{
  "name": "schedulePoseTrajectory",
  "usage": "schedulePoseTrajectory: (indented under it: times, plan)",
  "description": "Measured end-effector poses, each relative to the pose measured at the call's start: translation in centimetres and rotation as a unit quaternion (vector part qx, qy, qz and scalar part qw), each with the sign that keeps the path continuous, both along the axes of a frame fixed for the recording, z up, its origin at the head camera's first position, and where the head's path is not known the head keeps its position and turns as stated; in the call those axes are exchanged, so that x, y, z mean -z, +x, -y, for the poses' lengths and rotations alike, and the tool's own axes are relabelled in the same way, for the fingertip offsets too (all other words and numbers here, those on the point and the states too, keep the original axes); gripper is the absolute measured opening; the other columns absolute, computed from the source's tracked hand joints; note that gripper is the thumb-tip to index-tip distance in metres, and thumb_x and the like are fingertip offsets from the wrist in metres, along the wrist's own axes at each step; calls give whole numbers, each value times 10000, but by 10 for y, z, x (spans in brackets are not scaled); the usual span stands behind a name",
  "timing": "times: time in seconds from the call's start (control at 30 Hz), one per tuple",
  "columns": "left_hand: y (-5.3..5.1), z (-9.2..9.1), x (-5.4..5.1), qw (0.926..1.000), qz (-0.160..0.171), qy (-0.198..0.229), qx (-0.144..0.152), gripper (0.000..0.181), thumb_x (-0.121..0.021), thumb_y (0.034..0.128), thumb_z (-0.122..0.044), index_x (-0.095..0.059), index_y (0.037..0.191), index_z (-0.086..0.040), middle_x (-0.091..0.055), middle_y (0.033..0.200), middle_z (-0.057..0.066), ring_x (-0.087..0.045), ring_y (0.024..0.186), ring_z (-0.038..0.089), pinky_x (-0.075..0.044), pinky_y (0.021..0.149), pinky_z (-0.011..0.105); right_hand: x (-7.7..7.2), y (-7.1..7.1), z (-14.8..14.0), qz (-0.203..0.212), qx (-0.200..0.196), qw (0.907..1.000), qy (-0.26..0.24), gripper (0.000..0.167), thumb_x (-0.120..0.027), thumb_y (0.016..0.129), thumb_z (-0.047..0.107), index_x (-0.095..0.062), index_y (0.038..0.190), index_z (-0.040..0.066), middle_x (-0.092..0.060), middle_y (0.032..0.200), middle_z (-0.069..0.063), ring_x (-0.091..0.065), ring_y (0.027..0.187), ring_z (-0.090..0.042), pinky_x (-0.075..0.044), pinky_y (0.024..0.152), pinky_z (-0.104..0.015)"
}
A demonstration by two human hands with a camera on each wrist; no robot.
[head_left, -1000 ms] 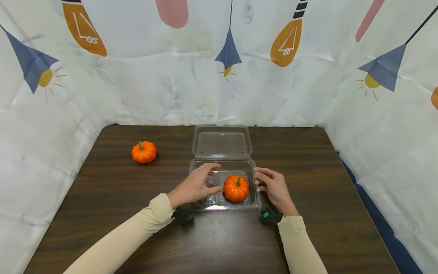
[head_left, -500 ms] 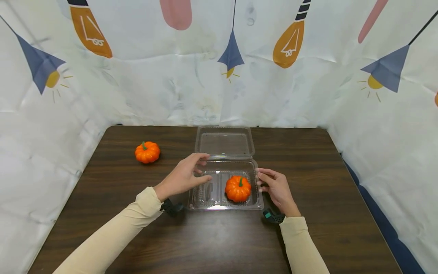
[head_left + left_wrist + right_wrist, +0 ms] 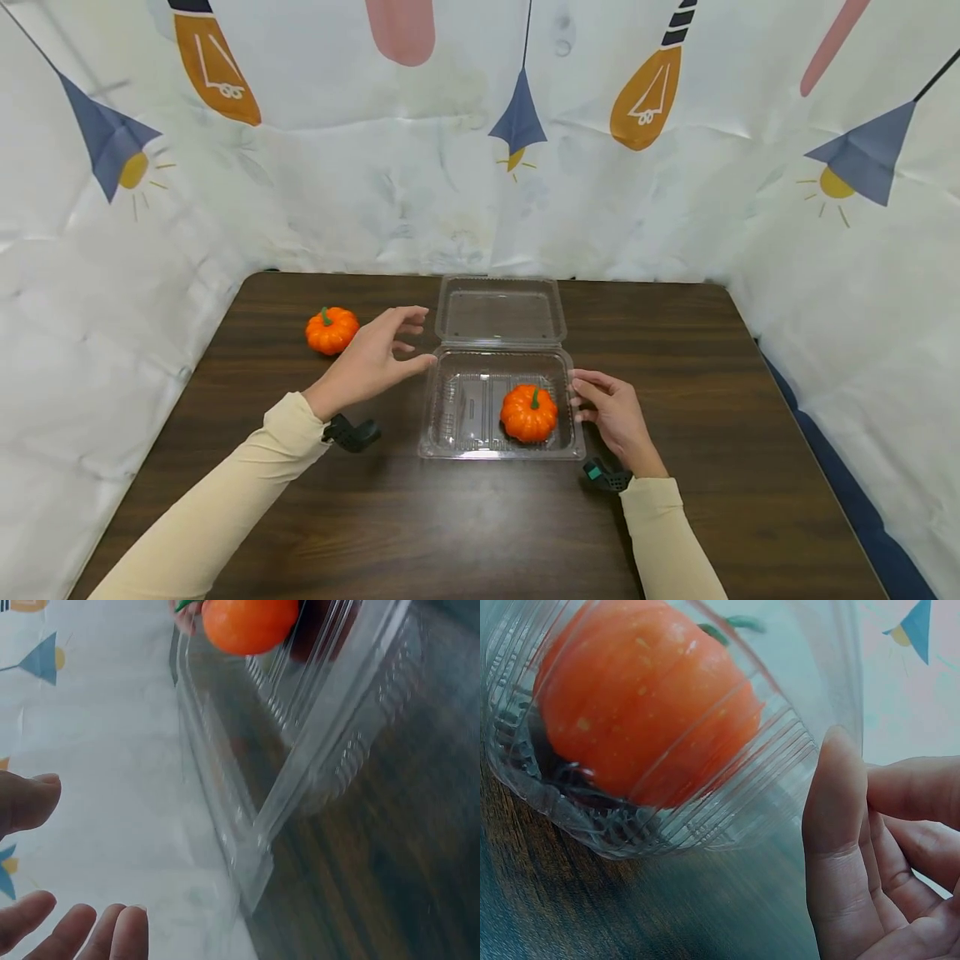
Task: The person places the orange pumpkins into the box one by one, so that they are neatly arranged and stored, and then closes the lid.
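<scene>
A clear plastic clamshell container (image 3: 459, 412) lies on the table with its lid (image 3: 501, 310) folded back, away from me. One orange toy pumpkin (image 3: 525, 417) with a green stem sits in the right part of its base. My right hand (image 3: 613, 417) pinches the container's right rim between thumb (image 3: 835, 802) and forefinger. Left of the container, my left hand (image 3: 367, 360) is in the air, fingers spread and holding nothing. A second orange pumpkin (image 3: 328, 331) rests on the table just beyond that hand, partly covered by it in the head view.
The dark wood table (image 3: 480, 529) has rounded far corners. A white curtain (image 3: 360, 192) printed with lamps and bulbs hangs behind it and along both sides. Dark blue cloth (image 3: 847, 492) shows past the right edge.
My left hand has moved left and away from me, from over the container towards the second pumpkin. My right hand stays at the rim. The head view has shifted slightly.
</scene>
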State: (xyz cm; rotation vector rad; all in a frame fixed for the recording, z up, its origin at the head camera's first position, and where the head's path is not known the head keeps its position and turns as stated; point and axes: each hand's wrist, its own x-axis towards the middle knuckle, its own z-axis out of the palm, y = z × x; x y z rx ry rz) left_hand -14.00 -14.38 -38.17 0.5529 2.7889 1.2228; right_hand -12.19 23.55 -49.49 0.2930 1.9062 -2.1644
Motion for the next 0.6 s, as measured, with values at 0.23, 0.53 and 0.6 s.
schedulePoseTrajectory:
  times: [0.23,0.53,0.6]
  plan:
    - [-4,22,-3,9997,74,120,-201,691,-806,915,-253,-469,1492,-82,-551,1473,133,-600,1291,310,-590,1011,468,1,1,-1,10,-34,10000,34,380,-672,1016,165,-638,1322,-56,-743,908,43,-671,708,-90,-615,599,-220]
    - [-4,57,0,9972,-224,-290,-651,677,-784,933,-293,-472,1505,-107,-573,1429,148,-650,1224,342,-581,999,529,1,1,0,-6,2,10000,12,333,-664,1019,147,-658,1297,-36,-746,897,37,-676,704,-88,-613,594,-222]
    - [-4,64,1,9961,-269,-374,-748,687,-780,935,-311,-467,1508,-98,-579,1412,166,-656,1215,380,-567,1013,566,0,1,0,-24,9,10000,-19,319,-659,1021,144,-664,1289,-29,-746,895,35,-676,703,-89,-613,593,-226]
